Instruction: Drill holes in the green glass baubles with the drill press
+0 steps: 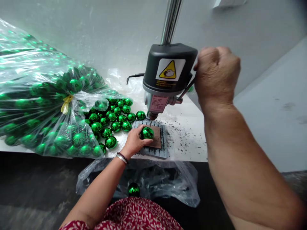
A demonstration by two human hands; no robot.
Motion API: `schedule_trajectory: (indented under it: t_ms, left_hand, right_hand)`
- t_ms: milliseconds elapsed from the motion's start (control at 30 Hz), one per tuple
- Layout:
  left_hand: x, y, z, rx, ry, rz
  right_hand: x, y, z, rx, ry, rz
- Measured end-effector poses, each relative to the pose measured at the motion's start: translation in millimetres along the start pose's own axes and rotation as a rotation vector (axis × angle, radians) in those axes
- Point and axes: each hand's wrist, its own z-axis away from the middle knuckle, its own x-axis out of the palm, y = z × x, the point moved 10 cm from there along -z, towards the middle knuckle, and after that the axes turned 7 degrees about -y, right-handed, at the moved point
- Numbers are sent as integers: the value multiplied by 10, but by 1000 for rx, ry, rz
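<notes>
Under the bit of a small drill press [168, 72], my left hand [134, 140] grips a shiny green bauble [147, 132] between thumb and fingers. The bauble rests over a brown square pad [157, 135] on the grey base plate [161, 153]. The thin drill bit [151, 122] points down just above the bauble; whether they touch I cannot tell. Raised to the right of the drill head, my right hand [217, 72] is closed round the end of the feed lever [188, 88]. Its grip end is hidden in the fist.
Loose green baubles [115, 126] lie left of the plate, beside a big clear bag [48, 111] full of them, with a yellow tie [66, 103]. Dark shavings [184, 140] litter the white table [194, 123]. An open plastic bag [168, 182] hangs below the front edge, near another bauble [133, 189].
</notes>
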Motion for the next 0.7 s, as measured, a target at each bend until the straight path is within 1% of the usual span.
schedule_trajectory:
  t_ms: [67,133,167,200,233,267,300,333,367,400,433,467,500,533,567,600,633,667,700]
  left_hand:
    - [-110,44,171,6,-2,3]
    - [-211,69,411,20,-38,36]
    - [-236,69,549,31,-81,53]
    - [-228,52,696,37,-149,59]
    - [-199,-5,849,19,-223,58]
    - [-152,-87,1005,-9,-297,52]
    - [-94,-192,1156,-46,-361,38]
    - [-15,-331,1303,-107,-423,21]
    - [62,-489,1434,-179,-464,2]
    - [146,-645,1547,-249,-495,-20]
    - [209,-800,1633,-321,-491,-52]
    - [250,-953,1696,-397,-462,-93]
    - [260,-1092,1739,-470,-401,-143]
    - [276,-1189,1766,-511,-345,-183]
    - [308,-1247,1778,-517,-305,-218]
    - [364,-1273,1779,-490,-290,-245]
    - [456,-1275,1781,-437,-314,-270]
    - [589,-1271,1796,-373,-384,-297]
    - [743,-1275,1836,-314,-483,-325]
  right_hand:
    - [11,75,46,21,-25,-40]
    - [-35,147,213,6,-67,-136]
    - [-89,177,340,-19,-84,-187]
    - [-140,192,496,-64,-116,-212]
    - [-188,223,683,-103,-150,-222]
    - [-179,294,899,-105,-225,-177]
    - [-18,405,1175,-77,-434,-99]
    - [249,510,1576,-76,-758,-47]
    - [544,663,2170,-81,-1194,53]
    - [664,823,2636,-76,-1409,105]
    - [751,994,3012,-75,-1528,179]
    - [833,1176,3303,-66,-1577,269]
    - [911,1348,3506,-47,-1564,350]
    - [989,1494,3669,-38,-1538,417]
    - [1064,1614,3811,-34,-1520,466]
    - [1134,1715,3936,-31,-1513,505]
    - [1194,1802,4037,-26,-1511,540]
    - [1246,1875,4117,-17,-1513,569]
    - [1289,1931,4180,-11,-1521,588]
